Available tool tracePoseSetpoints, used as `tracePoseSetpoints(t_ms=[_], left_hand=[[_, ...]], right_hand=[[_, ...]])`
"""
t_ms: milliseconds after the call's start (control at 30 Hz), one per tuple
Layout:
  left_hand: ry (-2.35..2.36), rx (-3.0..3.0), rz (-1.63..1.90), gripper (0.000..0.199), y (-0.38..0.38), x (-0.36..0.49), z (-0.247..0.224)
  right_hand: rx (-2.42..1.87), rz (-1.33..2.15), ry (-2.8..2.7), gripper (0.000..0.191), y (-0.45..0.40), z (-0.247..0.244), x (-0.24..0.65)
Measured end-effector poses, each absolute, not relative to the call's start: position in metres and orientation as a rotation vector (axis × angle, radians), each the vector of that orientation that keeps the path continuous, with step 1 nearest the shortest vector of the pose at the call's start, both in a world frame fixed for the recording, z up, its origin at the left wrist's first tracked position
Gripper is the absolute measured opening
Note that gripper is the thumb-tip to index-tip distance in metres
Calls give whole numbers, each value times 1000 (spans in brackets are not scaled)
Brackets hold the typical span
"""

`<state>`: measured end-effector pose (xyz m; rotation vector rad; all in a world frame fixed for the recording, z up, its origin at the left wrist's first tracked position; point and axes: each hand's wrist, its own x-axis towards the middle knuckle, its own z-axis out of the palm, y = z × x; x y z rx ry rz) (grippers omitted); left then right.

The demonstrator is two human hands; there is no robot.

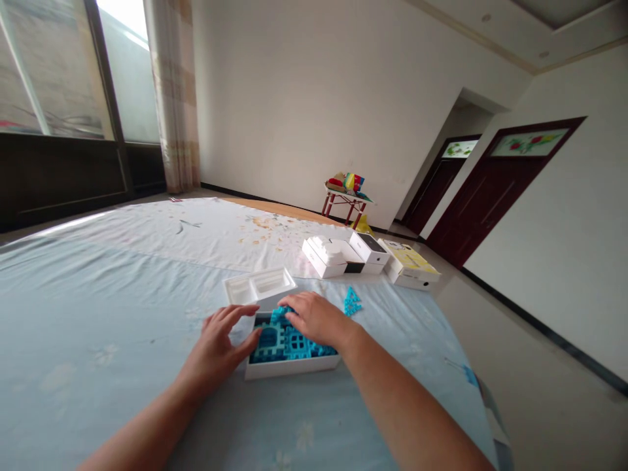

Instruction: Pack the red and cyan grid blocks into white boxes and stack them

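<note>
A shallow white box (293, 370) on the table holds several blue plastic building pieces (296, 343), some with square openings and notched edges. At its left edge is my left hand (223, 337), thumb and fingers apart; the thumb tip meets the rim or the pieces, I cannot tell which. Reaching over the back of the box, my right hand (316, 318) has its fingers closed on a blue building piece (279, 314). That hand covers the box's back right part. More blue pieces (352, 301) lie on the cloth right of the box.
Behind the box lies a white divided tray (271, 281). Farther back are an open white box (321, 267), a white phone box (369, 248) and a yellow-and-white box (409, 265). A light blue cloth (122, 340) covers the round table. A small stand (346, 196) is by the wall.
</note>
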<state>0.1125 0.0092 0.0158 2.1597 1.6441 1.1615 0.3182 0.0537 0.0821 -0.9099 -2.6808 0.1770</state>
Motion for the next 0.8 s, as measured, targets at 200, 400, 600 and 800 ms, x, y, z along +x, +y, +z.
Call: tracePoseSetpoints(t_ms=[200, 400, 600, 800], left_hand=[[1640, 2151, 1158, 36, 7, 113, 17], [1620, 2217, 1126, 34, 8, 112, 18], [1610, 2235, 1133, 34, 12, 110, 15], [1607, 2246, 1169, 36, 13, 111, 17]], right_hand=[[-864, 349, -2493, 34, 53, 88, 322], [-1150, 373, -2151, 28, 69, 82, 378], [-1589, 251, -1927, 31, 97, 40, 454], [-1629, 261, -2019, 45, 98, 8, 469]])
